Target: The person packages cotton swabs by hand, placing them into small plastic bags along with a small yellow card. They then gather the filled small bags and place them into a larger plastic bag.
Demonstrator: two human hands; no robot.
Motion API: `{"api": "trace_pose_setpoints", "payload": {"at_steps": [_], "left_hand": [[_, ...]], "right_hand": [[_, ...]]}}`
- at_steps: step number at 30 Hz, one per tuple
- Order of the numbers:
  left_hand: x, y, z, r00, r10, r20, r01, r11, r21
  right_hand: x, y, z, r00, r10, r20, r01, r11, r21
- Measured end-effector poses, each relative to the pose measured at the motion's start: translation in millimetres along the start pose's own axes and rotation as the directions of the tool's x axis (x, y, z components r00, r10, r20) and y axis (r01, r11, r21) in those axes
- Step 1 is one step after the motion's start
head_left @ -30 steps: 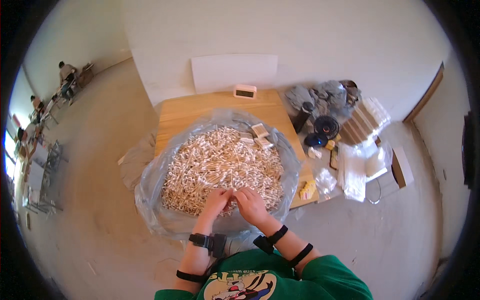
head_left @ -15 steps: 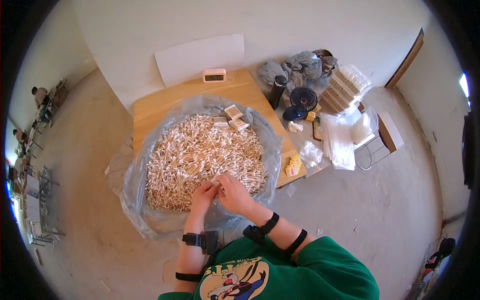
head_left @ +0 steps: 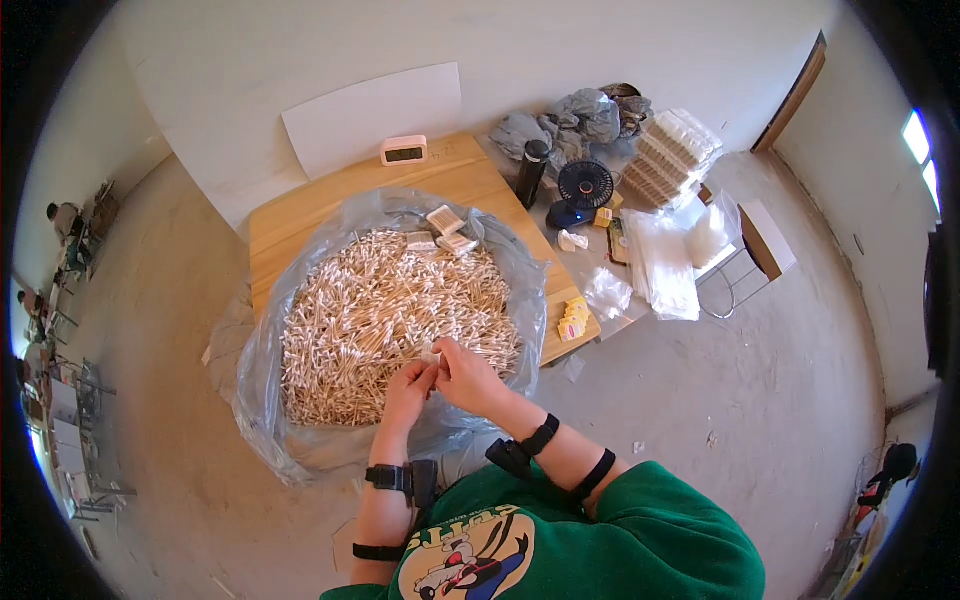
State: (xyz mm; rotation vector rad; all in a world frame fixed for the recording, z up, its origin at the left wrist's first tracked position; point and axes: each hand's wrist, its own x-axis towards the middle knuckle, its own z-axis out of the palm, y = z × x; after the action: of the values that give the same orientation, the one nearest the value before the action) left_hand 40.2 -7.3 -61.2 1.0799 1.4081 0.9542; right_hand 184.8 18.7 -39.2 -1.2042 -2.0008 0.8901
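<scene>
My left hand (head_left: 408,385) and right hand (head_left: 468,375) meet over the near edge of a heap of thin pale sticks (head_left: 385,315), fingers pinched together on a small white packet (head_left: 430,355). The heap fills a crinkled clear plastic bag (head_left: 262,400) spread across the wooden worktop (head_left: 300,215). Small boxes (head_left: 445,228) rest at its far side; a pink clock (head_left: 404,151) stands beyond, a yellow packet (head_left: 573,318) at the right edge.
</scene>
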Motion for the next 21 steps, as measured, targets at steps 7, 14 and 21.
{"api": "trace_pose_setpoints", "payload": {"at_steps": [7,14,21], "left_hand": [[2.8,1.9,2.0,0.998,0.058,0.040,-0.061,0.995,0.079],[-0.4,7.0,11.3,0.990,0.140,0.019,-0.141,0.972,0.191],[-0.1,0.6,3.9,0.973,0.231,-0.011,-0.212,0.909,0.359]], "right_hand": [[-0.4,3.4,-3.5,0.991,-0.135,-0.003,0.135,0.989,-0.067],[-2.4,5.7,-8.0,0.998,0.012,0.057,-0.011,1.000,-0.028],[-1.1,3.2,-23.1,0.997,0.015,-0.081,-0.024,0.993,-0.114]]}}
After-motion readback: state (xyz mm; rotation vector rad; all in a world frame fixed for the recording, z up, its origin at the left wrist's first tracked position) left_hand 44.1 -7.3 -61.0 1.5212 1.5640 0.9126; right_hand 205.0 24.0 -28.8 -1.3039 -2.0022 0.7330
